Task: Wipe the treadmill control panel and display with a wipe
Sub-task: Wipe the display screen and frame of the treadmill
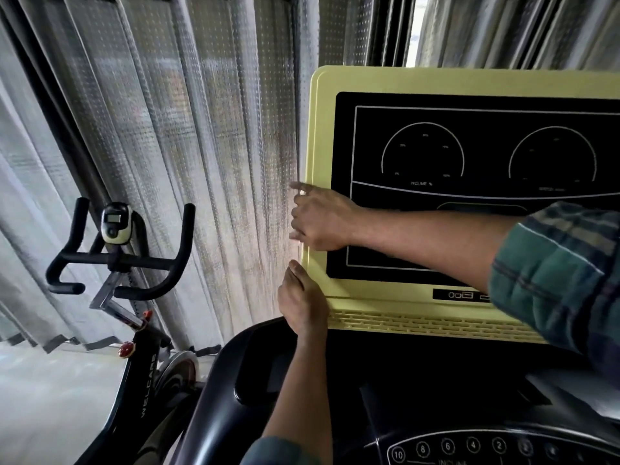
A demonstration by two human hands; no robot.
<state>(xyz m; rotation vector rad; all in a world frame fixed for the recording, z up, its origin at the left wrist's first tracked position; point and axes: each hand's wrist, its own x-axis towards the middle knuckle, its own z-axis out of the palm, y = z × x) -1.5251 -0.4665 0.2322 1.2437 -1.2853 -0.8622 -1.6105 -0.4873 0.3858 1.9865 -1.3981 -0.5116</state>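
Yellow display frame [321,129], left hand [302,298] gripping its corner, right hand [320,220] curled, hold unclear; exercise bike [115,223] beside.

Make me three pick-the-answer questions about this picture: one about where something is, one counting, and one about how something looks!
1. Where is the black exercise bike?
A) left of the pale yellow plastic frame
B) right of it
C) on top of it

2. How many half-round white dial outlines can you see on the black display panel?
A) one
B) two
C) five

3. How is the green checked sleeve on the right arm?
A) covering the hand
B) pushed up, forearm bare
C) tied in a knot

Answers:
1 A: the bike stands at the picture's left side.
2 B: two arcs sit side by side.
3 B: bare forearm runs from the sleeve to the right hand.
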